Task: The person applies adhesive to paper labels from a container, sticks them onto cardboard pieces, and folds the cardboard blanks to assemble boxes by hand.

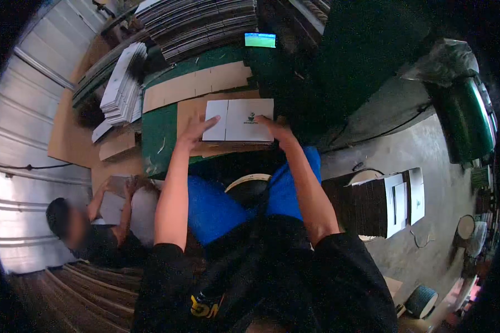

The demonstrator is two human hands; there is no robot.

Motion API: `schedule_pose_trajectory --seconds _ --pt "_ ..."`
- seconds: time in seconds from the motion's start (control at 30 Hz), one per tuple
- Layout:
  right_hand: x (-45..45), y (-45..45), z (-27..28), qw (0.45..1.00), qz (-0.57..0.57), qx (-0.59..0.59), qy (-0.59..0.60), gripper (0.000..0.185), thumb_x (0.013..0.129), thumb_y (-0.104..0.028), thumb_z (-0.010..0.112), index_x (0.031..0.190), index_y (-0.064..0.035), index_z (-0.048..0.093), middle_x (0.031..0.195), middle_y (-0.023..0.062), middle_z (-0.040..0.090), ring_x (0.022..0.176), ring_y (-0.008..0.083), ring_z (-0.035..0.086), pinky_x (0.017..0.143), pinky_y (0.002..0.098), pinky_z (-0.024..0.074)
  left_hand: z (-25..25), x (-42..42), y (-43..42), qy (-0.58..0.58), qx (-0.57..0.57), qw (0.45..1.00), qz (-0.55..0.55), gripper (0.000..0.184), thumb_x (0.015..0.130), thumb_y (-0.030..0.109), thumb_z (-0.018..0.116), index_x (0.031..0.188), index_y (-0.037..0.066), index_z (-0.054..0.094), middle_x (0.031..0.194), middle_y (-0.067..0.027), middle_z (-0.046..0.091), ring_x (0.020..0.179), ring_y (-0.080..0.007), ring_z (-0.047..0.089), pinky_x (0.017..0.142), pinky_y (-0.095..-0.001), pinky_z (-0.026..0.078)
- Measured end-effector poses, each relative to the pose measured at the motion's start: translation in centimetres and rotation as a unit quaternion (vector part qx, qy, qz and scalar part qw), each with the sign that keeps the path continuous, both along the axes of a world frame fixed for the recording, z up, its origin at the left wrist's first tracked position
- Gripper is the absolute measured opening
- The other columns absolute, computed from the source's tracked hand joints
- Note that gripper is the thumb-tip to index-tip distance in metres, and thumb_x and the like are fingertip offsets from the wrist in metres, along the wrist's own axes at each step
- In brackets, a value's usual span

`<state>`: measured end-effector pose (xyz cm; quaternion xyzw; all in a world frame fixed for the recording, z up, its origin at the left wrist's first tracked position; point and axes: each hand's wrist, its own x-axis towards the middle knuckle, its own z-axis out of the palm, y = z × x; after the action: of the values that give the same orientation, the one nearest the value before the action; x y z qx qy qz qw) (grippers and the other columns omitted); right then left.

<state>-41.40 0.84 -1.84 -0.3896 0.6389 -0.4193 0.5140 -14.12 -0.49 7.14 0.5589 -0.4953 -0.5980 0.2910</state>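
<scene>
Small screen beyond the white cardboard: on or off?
On. The screen glows blue and green, bright against the dark around it.

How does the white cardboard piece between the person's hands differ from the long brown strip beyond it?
The white cardboard piece has a dark printed logo; the brown strip shows none. The white piece is a compact rectangle, the strip long and narrow. The left hand and right hand touch the white piece, but not the strip. Both lie flat.

corrugated metal wall (16, 133) on the left, brightly lit low down; grey concrete floor (372, 133) on the right; a dark green table (155, 145) stood in dim light between them.
</scene>
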Motion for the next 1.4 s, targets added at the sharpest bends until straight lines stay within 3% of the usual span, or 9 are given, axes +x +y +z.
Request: schedule_pose_trajectory --seconds 0.33,0.4,0.6,0.73,0.8,0.93,1.07,1.27,1.4 --pt "-0.5 1.2 7.8 0.974 0.108 -0.141 -0.143 0.064 0.071 -0.022 0.086 0.127 -0.0069 0.059 0.115 0.0101 0.066 0.106 0.0221 0.062 0.092 0.0364 0.0504 -1.3 3.1 -0.3 0.153 0.043 0.987 -0.007 0.073 0.081 0.027 0.081 0.14 0.007 0.044 0.131 -0.0078 0.058 0.118 -0.0212 0.058 0.099 -0.0375 0.049" --pt "-1.4 -0.4 6.6 0.972 0.133 -0.17 -0.088 0.072 0.07 -0.023 0.087 0.132 -0.0069 0.054 0.122 0.0112 0.062 0.112 0.0237 0.059 0.096 0.0381 0.0481 0.0 2.4 0.4 0.102 -0.169 0.98 -0.004 0.074 0.078 0.025 0.083 0.139 0.006 0.046 0.129 -0.0071 0.06 0.117 -0.0215 0.058 0.098 -0.0374 0.049" --pt "-1.0 -2.3 -2.0 0.939 0.128 -0.261 0.181 0.093 0.064 -0.028 0.092 0.141 -0.0071 0.043 0.136 0.0129 0.052 0.125 0.0276 0.049 0.106 0.0414 0.0408 -1.1 1.4 0.9 -0.075 -0.06 0.995 -0.002 0.107 0.069 0.012 0.089 0.152 0.006 0.022 0.13 -0.01 0.056 0.117 -0.0209 0.055 0.1 -0.0346 0.047" --pt "-0.1 0.0 2.1 0.963 0.11 -0.191 0.153 0.097 0.06 -0.031 0.094 0.139 -0.0054 0.044 0.134 0.0127 0.054 0.125 0.0279 0.05 0.105 0.0416 0.0418 -12.0 5.6 0.7 -0.223 -0.3 0.925 -0.074 0.115 0.068 0.013 0.089 0.155 0.006 0.014 0.132 -0.0113 0.055 0.118 -0.0228 0.055 0.103 -0.0354 0.045" --pt "-0.8 -1.4 2.3 0.963 0.156 -0.161 0.149 0.098 0.059 -0.031 0.094 0.139 -0.0044 0.044 0.134 0.0133 0.054 0.124 0.0282 0.05 0.105 0.042 0.0422 -6.5 3.2 0.2 -0.012 -0.068 0.997 -0.023 0.115 0.071 0.015 0.088 0.156 0.006 0.011 0.14 -0.0146 0.05 0.126 -0.0241 0.05 0.107 -0.0369 0.041" --pt "-2.7 -0.8 3.6 0.968 0.171 -0.17 0.064 0.095 0.057 -0.028 0.094 0.135 -0.0017 0.048 0.131 0.0158 0.057 0.121 0.0297 0.053 0.105 0.0419 0.0431 -2.4 5.1 2.7 0.119 -0.039 0.992 -0.024 0.099 0.083 0.043 0.076 0.155 0.006 0.018 0.147 -0.0156 0.043 0.134 -0.0257 0.043 0.112 -0.0413 0.035" --pt "-4.1 2.3 13.7 0.952 0.293 0.085 -0.034 0.097 0.053 -0.028 0.095 0.135 -0.0019 0.049 0.132 0.0174 0.057 0.121 0.0302 0.054 0.107 0.0409 0.0421 -7.8 6.8 6.1 0.638 0.179 0.743 -0.1 0.09 0.092 0.072 0.037 0.153 0.006 0.025 0.153 -0.0151 0.037 0.137 -0.0293 0.04 0.115 -0.0456 0.032" --pt "-0.8 4.9 14.0 0.897 0.416 -0.121 -0.087 0.098 0.05 -0.028 0.094 0.134 -0.0003 0.051 0.125 0.0172 0.061 0.116 0.0276 0.056 0.104 0.0411 0.042 -2.8 -4.9 13.3 0.637 0.502 0.564 -0.156 0.089 0.093 0.068 0.035 0.155 0.007 0.014 0.152 -0.0337 0.025 0.126 -0.0603 0.039 0.107 -0.0683 0.03" --pt "-0.1 6.5 14.8 0.862 0.499 -0.047 -0.073 0.096 0.051 -0.026 0.093 0.134 0.0011 0.05 0.121 0.0159 0.063 0.114 0.0274 0.058 0.102 0.0419 0.0439 -2.1 -6.4 18.7 0.736 0.343 0.562 -0.159 0.086 0.092 0.065 0.041 0.15 0.004 0.023 0.144 -0.0317 0.036 0.119 -0.0554 0.047 0.105 -0.0673 0.034"
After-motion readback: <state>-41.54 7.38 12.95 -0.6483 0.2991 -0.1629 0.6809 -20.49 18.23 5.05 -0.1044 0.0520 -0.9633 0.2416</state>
